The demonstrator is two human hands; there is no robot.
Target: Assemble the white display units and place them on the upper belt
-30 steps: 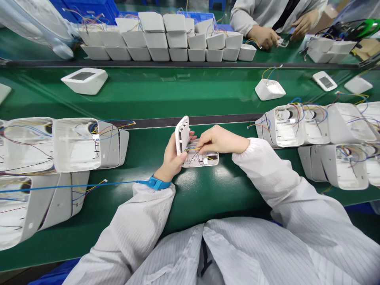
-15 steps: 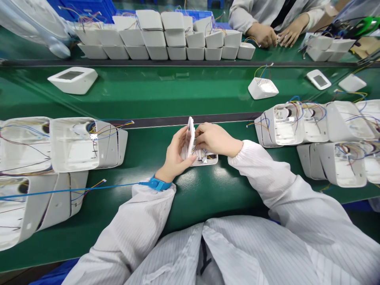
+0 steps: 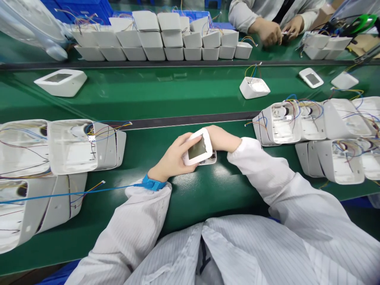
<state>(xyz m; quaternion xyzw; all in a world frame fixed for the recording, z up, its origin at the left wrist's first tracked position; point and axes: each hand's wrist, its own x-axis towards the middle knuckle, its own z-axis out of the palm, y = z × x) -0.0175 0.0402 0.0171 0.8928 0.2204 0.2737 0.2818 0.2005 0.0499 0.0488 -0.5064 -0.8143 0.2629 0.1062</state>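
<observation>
My left hand (image 3: 173, 158) grips a small white front cover with a grey screen (image 3: 198, 147) and holds it tilted down over the white base shell (image 3: 209, 159), which lies on the green bench. Behind the cover, my right hand (image 3: 221, 138) rests on the base; its fingers are hidden. On my left wrist sits a blue strap (image 3: 152, 183), with a blue cord running off to the left.
Open white housings with coloured wires lie at the left (image 3: 73, 145) and at the right (image 3: 280, 122). More white units ride on the green conveyor (image 3: 148, 93): one (image 3: 61, 82) at the left, one (image 3: 254, 87) at the right. White shells (image 3: 166, 37) are stacked at the back. Another person's hands (image 3: 274, 31) work top right.
The front cover stood upright beside the open base with the wires showing; my left hand has folded it down over the base, screen up. My right hand has drawn back behind it.
</observation>
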